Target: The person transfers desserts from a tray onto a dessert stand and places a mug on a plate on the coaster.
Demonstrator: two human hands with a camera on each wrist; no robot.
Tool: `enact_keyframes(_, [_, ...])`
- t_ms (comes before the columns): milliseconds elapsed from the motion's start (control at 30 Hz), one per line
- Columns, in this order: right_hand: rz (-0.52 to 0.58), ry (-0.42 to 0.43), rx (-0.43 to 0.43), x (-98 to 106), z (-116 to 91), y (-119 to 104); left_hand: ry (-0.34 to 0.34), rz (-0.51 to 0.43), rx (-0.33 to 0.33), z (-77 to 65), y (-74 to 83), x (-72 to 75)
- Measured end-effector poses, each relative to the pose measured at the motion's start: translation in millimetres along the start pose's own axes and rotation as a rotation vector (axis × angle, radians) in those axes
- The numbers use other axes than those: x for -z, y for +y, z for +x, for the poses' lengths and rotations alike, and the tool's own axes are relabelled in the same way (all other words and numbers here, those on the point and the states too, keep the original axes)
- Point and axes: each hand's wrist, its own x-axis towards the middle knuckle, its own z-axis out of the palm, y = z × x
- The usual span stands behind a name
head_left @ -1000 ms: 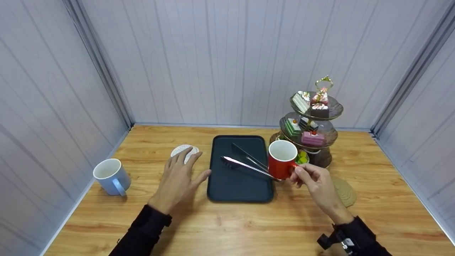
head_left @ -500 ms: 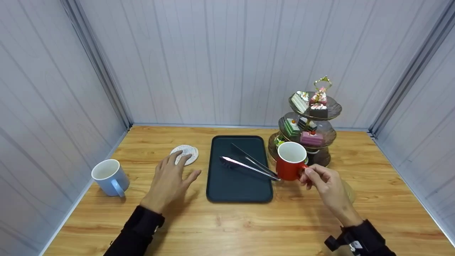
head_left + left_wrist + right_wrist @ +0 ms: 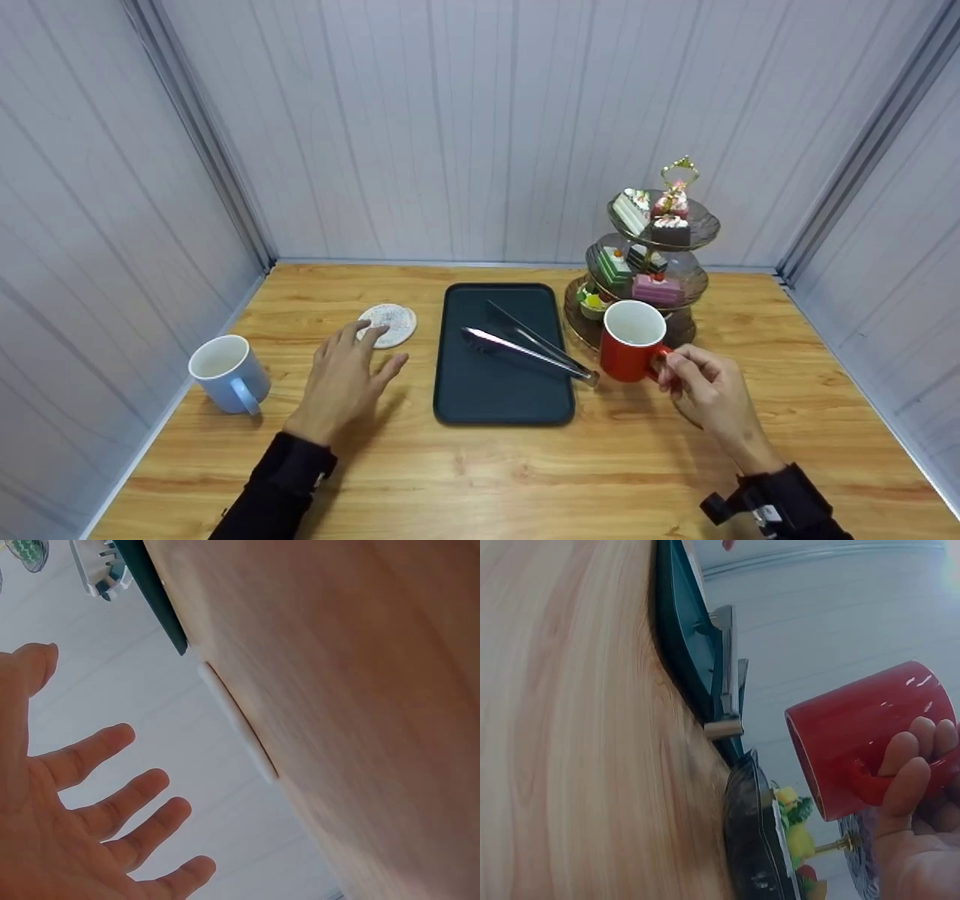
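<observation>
My right hand (image 3: pixel 709 394) grips a red mug (image 3: pixel 628 360) with a white inside by its handle. In the right wrist view the red mug (image 3: pixel 866 739) is held up clear of the tabletop, fingers and thumb around the handle. My left hand (image 3: pixel 341 382) hovers over the table with its fingers spread, holding nothing. Just beyond its fingertips lies a round white speckled coaster (image 3: pixel 394 326). The left wrist view shows the spread fingers (image 3: pixel 97 750) apart from the coaster (image 3: pixel 238 724). Partly hidden beneath the right hand is a woven coaster (image 3: pixel 686 411).
A dark tray (image 3: pixel 495 401) in the middle bears metal tongs (image 3: pixel 525 349), whose end overhangs its right edge. A three-tier stand (image 3: pixel 697 283) with several cakes rises behind the red mug. A light blue mug (image 3: pixel 238 379) stands at left. Panel walls (image 3: pixel 465 135) enclose the table (image 3: pixel 480 487).
The right hand has carried the red mug rightward, away from the tray and over toward the woven coaster. The left hand has drawn back left from above the white coaster.
</observation>
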Motion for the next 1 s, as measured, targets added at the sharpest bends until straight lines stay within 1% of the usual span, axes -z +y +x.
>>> enact_keyframes(100, [0.016, 0.002, -0.007, 4.8, -0.2, 2.5, -0.004, 0.002, 0.009, 0.7, -3.0, 0.8])
enact_keyframes(200, [0.063, -0.007, -0.006, 9.6, -0.1, 5.8, -0.006, 0.001, 0.020, 0.7, -4.7, 1.8])
enact_keyframes(267, [0.113, -0.020, -0.013, 13.1, 0.4, 8.2, -0.006, -0.001, 0.029, 0.7, -5.8, 2.5])
enact_keyframes(367, [0.196, -0.057, 0.002, 19.7, 1.2, 12.9, -0.003, 0.000, 0.040, 1.4, -7.3, 3.3])
enact_keyframes(467, [0.272, -0.071, -0.005, 26.0, 2.5, 17.0, 0.010, -0.003, 0.045, 2.4, -8.7, 4.5])
enact_keyframes(533, [0.301, -0.066, -0.016, 30.5, 3.5, 19.6, 0.021, -0.007, 0.046, 3.3, -9.6, 5.5])
enact_keyframes(633, [0.335, -0.064, -0.032, 37.4, 5.2, 23.0, 0.028, -0.007, 0.052, 4.6, -10.5, 6.9])
enact_keyframes(700, [0.338, -0.072, -0.032, 42.6, 6.3, 25.5, 0.021, -0.004, 0.056, 5.3, -11.1, 7.9])
enact_keyframes(733, [0.344, -0.090, -0.024, 45.6, 6.9, 27.2, 0.015, -0.003, 0.060, 5.4, -11.7, 8.2])
enact_keyframes(800, [0.346, -0.100, -0.034, 50.6, 7.7, 30.1, 0.005, -0.002, 0.069, 5.3, -12.7, 9.0])
enact_keyframes(967, [0.334, -0.106, -0.067, 62.7, 9.1, 38.0, 0.005, -0.009, 0.081, 5.7, -15.8, 10.9])
enact_keyframes(1000, [0.343, -0.125, -0.057, 65.9, 9.7, 40.0, 0.004, -0.010, 0.084, 6.0, -16.3, 11.3])
